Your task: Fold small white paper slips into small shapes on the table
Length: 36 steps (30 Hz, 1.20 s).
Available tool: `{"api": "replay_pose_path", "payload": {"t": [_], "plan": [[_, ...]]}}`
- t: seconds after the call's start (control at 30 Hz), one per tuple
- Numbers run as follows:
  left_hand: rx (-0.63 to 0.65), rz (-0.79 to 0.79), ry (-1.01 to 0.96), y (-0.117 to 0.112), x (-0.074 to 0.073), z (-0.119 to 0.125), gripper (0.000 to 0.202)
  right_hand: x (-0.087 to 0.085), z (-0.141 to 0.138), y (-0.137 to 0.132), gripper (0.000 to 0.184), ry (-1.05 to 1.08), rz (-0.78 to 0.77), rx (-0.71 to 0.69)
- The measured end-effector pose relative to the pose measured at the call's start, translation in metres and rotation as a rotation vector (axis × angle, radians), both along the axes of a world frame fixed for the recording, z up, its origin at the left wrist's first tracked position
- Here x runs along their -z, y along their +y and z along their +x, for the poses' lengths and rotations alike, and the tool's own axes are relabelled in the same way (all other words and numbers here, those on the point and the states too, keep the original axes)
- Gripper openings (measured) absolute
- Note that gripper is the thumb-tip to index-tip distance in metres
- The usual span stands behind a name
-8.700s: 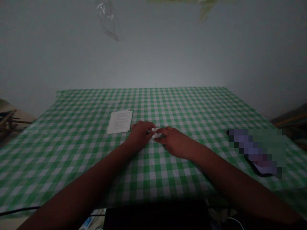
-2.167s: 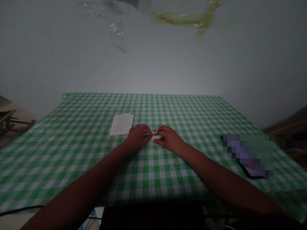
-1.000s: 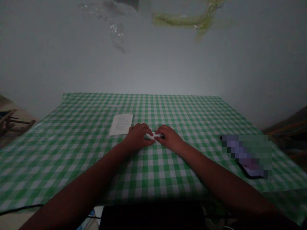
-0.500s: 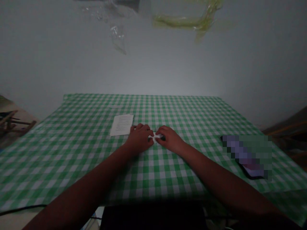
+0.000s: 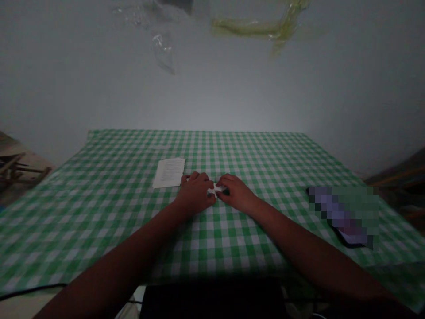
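Observation:
My left hand (image 5: 195, 194) and my right hand (image 5: 236, 191) rest close together at the middle of the table. Between them is a small piece of white paper (image 5: 219, 189), mostly covered by the fingers. My left thumb and forefinger close on its left end, while the other left fingers are bent over the cloth. The right thumb and fingers pinch the paper's right end. Its exact shape is too small and dim to make out. Just left of my left hand lies a stack of printed sheets (image 5: 170, 172), flat on the cloth.
A green and white checked tablecloth (image 5: 252, 153) covers the table. A phone (image 5: 338, 217), partly blurred out, lies at the right. Behind the table stands a pale wall (image 5: 206, 93) with peeling tape. A black cable (image 5: 33, 289) runs along the front left edge.
The hands stay almost in place, with the left thumb a little further right. Less of the white paper shows between them.

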<state>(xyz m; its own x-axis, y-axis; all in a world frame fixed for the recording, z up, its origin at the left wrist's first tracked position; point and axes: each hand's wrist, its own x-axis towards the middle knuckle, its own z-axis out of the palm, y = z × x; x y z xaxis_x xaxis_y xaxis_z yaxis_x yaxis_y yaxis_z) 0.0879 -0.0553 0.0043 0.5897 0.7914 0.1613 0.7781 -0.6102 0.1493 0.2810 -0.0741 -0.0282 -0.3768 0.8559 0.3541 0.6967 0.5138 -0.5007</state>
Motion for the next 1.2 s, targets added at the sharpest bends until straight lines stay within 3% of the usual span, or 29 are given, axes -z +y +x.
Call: {"api": "replay_pose_path", "payload": {"t": [0.27, 0.57, 0.8, 0.97, 1.2], "plan": [[0.038, -0.118, -0.069, 0.014, 0.006, -0.011, 0.02, -0.003, 0.002, -0.003, 0.017, 0.01, 0.02, -0.048], [0.053, -0.1, -0.082, 0.016, 0.009, -0.013, 0.019, -0.002, -0.003, -0.005, 0.025, -0.023, -0.014, 0.062], [0.059, -0.04, -0.042, 0.019, 0.009, -0.012, 0.014, 0.003, -0.001, -0.004, 0.029, -0.025, -0.005, 0.04], [0.119, 0.003, -0.014, 0.015, 0.005, -0.011, 0.016, 0.005, -0.001, -0.003, 0.022, -0.011, -0.012, 0.032], [0.08, 0.021, -0.018, 0.012, 0.003, -0.006, 0.014, 0.003, -0.001, -0.003, 0.019, -0.01, -0.016, 0.029]]}}
